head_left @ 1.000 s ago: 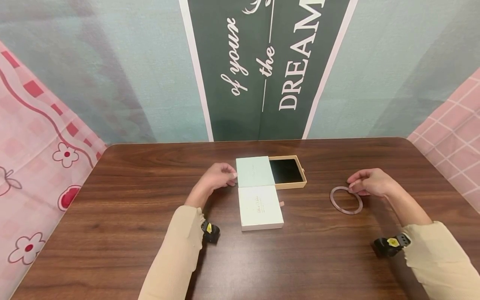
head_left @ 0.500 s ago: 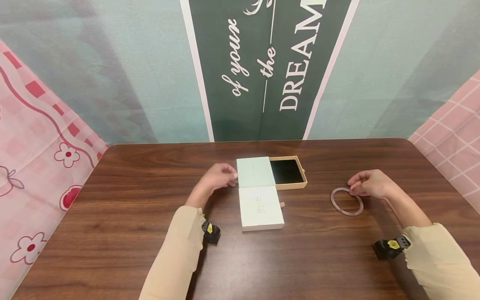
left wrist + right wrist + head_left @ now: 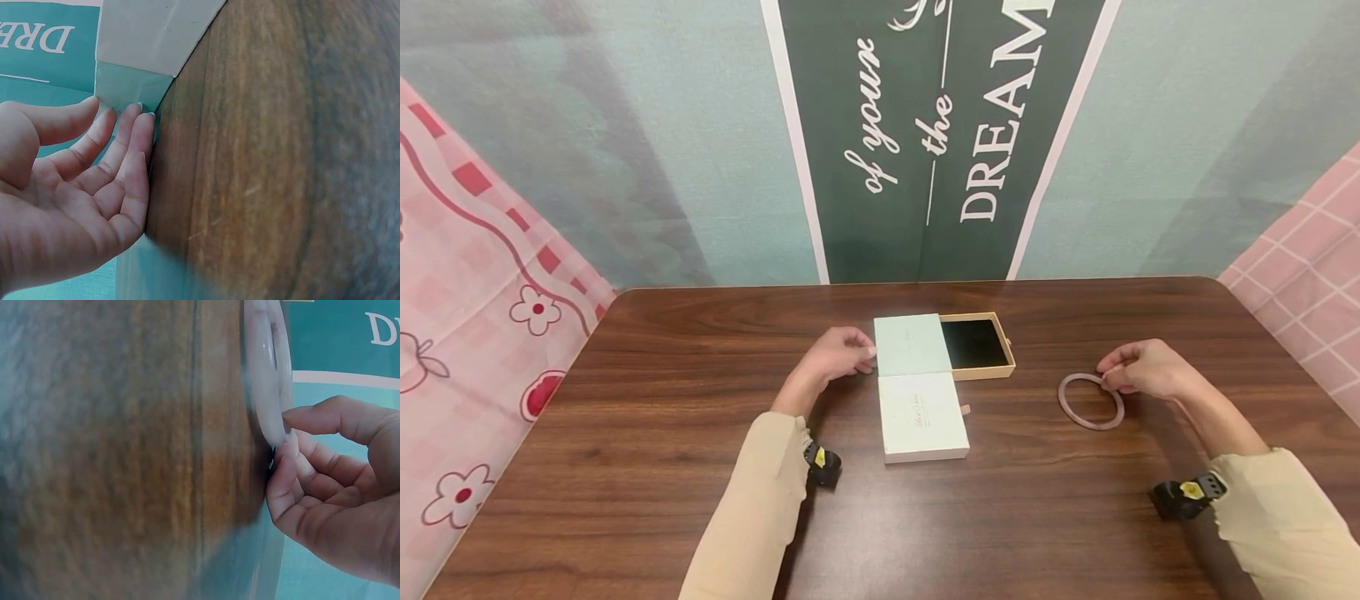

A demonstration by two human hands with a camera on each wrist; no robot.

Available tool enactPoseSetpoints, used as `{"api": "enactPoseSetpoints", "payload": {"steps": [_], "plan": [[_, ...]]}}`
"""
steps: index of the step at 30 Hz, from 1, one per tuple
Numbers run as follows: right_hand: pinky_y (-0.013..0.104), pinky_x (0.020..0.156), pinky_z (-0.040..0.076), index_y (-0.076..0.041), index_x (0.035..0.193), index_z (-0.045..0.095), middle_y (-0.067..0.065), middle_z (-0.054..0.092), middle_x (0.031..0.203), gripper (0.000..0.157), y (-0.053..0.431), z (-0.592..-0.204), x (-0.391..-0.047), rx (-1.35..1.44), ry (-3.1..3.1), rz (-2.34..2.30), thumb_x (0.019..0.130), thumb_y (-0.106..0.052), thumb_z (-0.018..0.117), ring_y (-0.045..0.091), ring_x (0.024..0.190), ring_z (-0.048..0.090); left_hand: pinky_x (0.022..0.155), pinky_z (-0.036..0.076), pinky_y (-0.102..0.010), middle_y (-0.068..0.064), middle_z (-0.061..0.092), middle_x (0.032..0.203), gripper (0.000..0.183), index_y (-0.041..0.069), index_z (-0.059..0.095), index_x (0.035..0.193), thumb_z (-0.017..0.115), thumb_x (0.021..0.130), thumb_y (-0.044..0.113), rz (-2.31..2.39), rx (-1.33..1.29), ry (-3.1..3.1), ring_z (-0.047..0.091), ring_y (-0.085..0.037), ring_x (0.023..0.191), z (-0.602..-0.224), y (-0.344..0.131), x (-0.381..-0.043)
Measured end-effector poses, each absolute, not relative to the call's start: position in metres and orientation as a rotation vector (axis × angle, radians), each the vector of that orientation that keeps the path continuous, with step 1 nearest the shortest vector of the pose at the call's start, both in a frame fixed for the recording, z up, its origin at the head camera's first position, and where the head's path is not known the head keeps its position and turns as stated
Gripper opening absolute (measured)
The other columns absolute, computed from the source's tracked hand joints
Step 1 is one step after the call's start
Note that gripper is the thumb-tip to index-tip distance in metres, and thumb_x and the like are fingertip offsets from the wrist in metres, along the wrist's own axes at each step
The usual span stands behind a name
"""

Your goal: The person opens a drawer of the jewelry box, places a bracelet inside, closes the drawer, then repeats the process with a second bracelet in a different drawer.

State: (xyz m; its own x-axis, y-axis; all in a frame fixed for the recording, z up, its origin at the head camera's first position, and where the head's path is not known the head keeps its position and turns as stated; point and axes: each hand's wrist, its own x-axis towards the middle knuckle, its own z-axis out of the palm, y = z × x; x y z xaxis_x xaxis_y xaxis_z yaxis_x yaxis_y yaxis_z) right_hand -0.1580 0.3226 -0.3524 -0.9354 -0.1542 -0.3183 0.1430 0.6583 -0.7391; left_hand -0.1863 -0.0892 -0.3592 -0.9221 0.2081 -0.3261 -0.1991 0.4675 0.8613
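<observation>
My left hand [image 3: 842, 352] touches the left end of a pale sleeve box [image 3: 912, 345] with its fingertips, the fingers loosely bent. In the left wrist view, fingertips [image 3: 139, 107] and thumb lie against the end of that box [image 3: 134, 84]. The box's drawer [image 3: 976, 343], with a tan rim and black inside, sticks out to the right. My right hand [image 3: 1150, 368] pinches the edge of a pale pinkish bangle [image 3: 1063, 403] between thumb and fingers. In the right wrist view, the thumb is on the near rim of the bangle [image 3: 265, 381].
A second white box [image 3: 922, 417] with gold print and a small ribbon tab [image 3: 966, 409] lies in front of the sleeve box, touching it. All lie on a dark wooden table [image 3: 1000, 525], with a cloth backdrop [image 3: 722, 150] behind its far edge.
The bangle has shifted very slightly left under my right fingers. My left hand and both boxes stay in place.
</observation>
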Motion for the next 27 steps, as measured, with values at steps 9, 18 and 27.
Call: {"api": "enactPoseSetpoints", "payload": {"steps": [9, 18, 27], "plan": [[0.028, 0.063, 0.050, 0.018, 0.097, 0.056, 0.009, 0.065, 0.080, 0.027, 0.3227, -0.3490, -0.1560, -0.015, 2.463, -1.201, 0.078, 0.000, 0.061, 0.009, 0.070, 0.060, 0.082, 0.046, -0.038, -0.013, 0.063, 0.086, 0.012, -0.001, 0.059, 0.095, 0.057, 0.090, 0.010, 1.453, 0.010, 2.322, 0.064, -0.022, 0.081, -0.3600, -0.0899, -0.1869], [0.027, 0.064, 0.051, 0.019, 0.098, 0.056, 0.004, 0.064, 0.080, 0.023, 0.3230, -0.3477, -0.1565, 0.004, 2.352, -1.323, 0.081, 0.002, 0.058, 0.008, 0.071, 0.060, 0.081, 0.047, -0.037, -0.013, 0.063, 0.086, 0.012, -0.001, 0.058, 0.095, 0.057, 0.090, 0.009, 1.461, 0.003, 2.315, 0.064, -0.022, 0.080, -0.3602, -0.0898, -0.1880], [0.028, 0.065, 0.052, 0.018, 0.097, 0.059, 0.005, 0.065, 0.081, 0.020, 0.3222, -0.3441, -0.1569, 0.036, 2.290, -1.401, 0.082, 0.005, 0.057, 0.010, 0.070, 0.061, 0.082, 0.047, -0.037, -0.013, 0.063, 0.087, 0.013, -0.001, 0.058, 0.095, 0.057, 0.090, 0.011, 1.455, 0.003, 2.318, 0.064, -0.021, 0.081, -0.3594, -0.0900, -0.1877]]}}
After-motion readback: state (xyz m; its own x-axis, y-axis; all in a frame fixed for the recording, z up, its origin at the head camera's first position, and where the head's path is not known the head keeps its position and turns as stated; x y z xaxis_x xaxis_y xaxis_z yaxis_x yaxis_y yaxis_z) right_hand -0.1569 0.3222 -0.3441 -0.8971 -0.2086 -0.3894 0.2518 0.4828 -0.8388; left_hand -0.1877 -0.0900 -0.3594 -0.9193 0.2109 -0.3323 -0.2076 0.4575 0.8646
